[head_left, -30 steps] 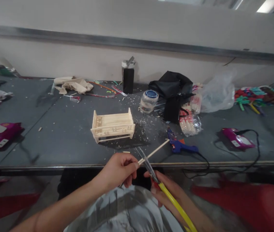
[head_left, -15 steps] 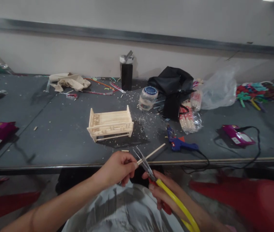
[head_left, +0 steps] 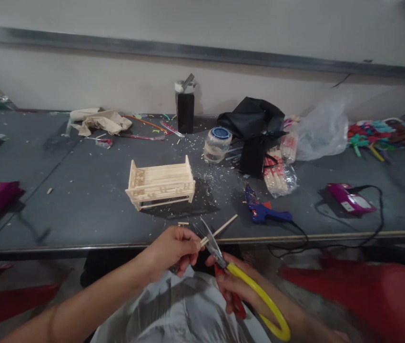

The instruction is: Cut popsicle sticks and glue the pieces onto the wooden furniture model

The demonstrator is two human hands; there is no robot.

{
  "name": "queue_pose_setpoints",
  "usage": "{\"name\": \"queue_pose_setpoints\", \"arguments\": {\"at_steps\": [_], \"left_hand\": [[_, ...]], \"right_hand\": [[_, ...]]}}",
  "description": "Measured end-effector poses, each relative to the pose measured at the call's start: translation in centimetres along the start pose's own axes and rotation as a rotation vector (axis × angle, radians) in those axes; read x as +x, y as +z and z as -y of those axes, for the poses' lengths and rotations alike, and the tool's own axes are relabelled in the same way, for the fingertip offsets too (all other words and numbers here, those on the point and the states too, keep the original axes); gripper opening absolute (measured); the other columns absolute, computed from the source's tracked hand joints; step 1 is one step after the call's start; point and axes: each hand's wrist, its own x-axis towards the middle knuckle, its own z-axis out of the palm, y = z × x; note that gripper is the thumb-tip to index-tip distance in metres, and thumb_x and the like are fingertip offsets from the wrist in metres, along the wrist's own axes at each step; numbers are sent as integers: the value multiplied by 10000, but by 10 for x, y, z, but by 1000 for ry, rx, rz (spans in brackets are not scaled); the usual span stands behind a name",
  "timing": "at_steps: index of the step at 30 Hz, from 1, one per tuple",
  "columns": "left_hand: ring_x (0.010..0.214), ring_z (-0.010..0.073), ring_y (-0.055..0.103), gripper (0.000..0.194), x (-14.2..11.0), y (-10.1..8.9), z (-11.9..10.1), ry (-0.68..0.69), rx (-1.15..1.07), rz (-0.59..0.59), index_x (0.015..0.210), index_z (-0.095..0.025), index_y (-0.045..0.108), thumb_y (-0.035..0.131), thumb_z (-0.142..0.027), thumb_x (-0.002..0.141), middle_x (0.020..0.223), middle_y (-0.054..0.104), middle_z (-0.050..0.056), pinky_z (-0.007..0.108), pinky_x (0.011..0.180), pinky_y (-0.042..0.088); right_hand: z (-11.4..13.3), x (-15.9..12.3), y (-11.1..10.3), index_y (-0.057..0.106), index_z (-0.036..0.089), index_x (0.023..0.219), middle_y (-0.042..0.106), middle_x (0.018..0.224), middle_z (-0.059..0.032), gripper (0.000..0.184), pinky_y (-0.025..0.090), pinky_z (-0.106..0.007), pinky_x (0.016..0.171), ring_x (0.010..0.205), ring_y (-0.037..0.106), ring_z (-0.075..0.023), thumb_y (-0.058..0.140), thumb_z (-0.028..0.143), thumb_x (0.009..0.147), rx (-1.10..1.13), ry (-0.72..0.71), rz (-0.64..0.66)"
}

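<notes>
My left hand (head_left: 179,247) pinches thin wooden sticks (head_left: 227,225), one of which reaches out up and to the right past its fingers. My right hand (head_left: 236,281) grips scissors (head_left: 273,300) with yellow and red handles. Their blades are parted and cross the stick just beyond my left fingertips. Behind my hands, a small bed-like frame made of wooden sticks (head_left: 161,183) stands on the dark table (head_left: 91,209). Short cut pieces of stick (head_left: 183,223) lie near the table's front edge, just above my left hand.
A blue glue gun (head_left: 268,213) lies right of the stick, its cord running over the edge. Farther back are a jar with a blue lid (head_left: 217,145), a black bag (head_left: 256,116), packs of sticks (head_left: 277,174) and a dark bottle (head_left: 186,112). Purple power boxes (head_left: 350,197) sit at both sides.
Both hands, with the sticks and scissors, have shifted slightly left in view. The scissor handles look spread wider apart. The whole scene has also slid a little left.
</notes>
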Motion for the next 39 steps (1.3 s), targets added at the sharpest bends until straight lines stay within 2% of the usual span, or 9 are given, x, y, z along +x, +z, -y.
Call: {"name": "queue_pose_setpoints", "arguments": {"at_steps": [4, 8, 18, 24, 28, 32, 35, 39], "left_hand": [[307, 46, 391, 253, 1, -2, 2, -42, -71, 47, 721, -114, 658, 693, -360, 669, 487, 560, -20, 171, 320, 331], [315, 42, 368, 259, 2, -3, 4, -56, -114, 70, 812, -100, 691, 687, -324, 682, 491, 559, -18, 175, 328, 328], [314, 30, 320, 248, 0, 0, 1, -56, -110, 53, 811, -94, 699, 674, -308, 688, 476, 539, -19, 171, 328, 303], [327, 29, 302, 213, 1, 2, 1, -71, -117, 42, 806, -98, 691, 653, -266, 681, 475, 535, -20, 166, 328, 293], [344, 32, 295, 215, 2, 2, 3, -80, -115, 49, 802, -97, 686, 656, -267, 675, 471, 520, -26, 167, 335, 299], [350, 43, 305, 200, 3, 0, 4, -70, -114, 15, 784, -102, 675, 644, -250, 653, 444, 486, -39, 171, 332, 283], [345, 39, 267, 184, 2, 0, 3, -56, -83, -26, 758, -105, 664, 615, -236, 639, 427, 461, -51, 176, 330, 276], [356, 56, 300, 188, 0, 5, 5, -18, 10, -95, 755, -122, 640, 578, -271, 660, 440, 442, -62, 190, 336, 278]], "right_hand": [[0, 1, -1, 466, 197, 1162, 538, 661, 55, 471, 362, -172, 406, 485, 554, -81, 568, 502, 818, 24, 9, 10], [-7, 4, -4, 459, 200, 1176, 559, 702, 45, 492, 373, -177, 394, 499, 572, -92, 606, 480, 798, 108, 12, 53], [-12, 8, -8, 456, 201, 1163, 568, 707, 42, 449, 461, -230, 491, 529, 571, -100, 608, 447, 821, 128, -16, 76], [2, 5, -6, 469, 172, 1099, 602, 741, -2, 469, 403, -181, 416, 557, 575, -106, 587, 524, 813, 85, -17, 67], [0, 7, -4, 481, 176, 1033, 582, 686, 20, 423, 393, -176, 373, 440, 511, -72, 519, 557, 852, 61, -50, 85], [-14, 10, 1, 473, 199, 972, 440, 521, 100, 410, 316, -155, 316, 329, 361, -41, 518, 586, 842, 74, -56, 45], [-20, 10, 5, 458, 216, 910, 303, 475, 132, 398, 227, -141, 313, 341, 223, -26, 540, 596, 825, 80, -33, -3], [-22, 11, 7, 471, 205, 846, 302, 486, 119, 339, 202, -165, 354, 368, 225, -25, 559, 532, 833, -8, -63, -60]]}}
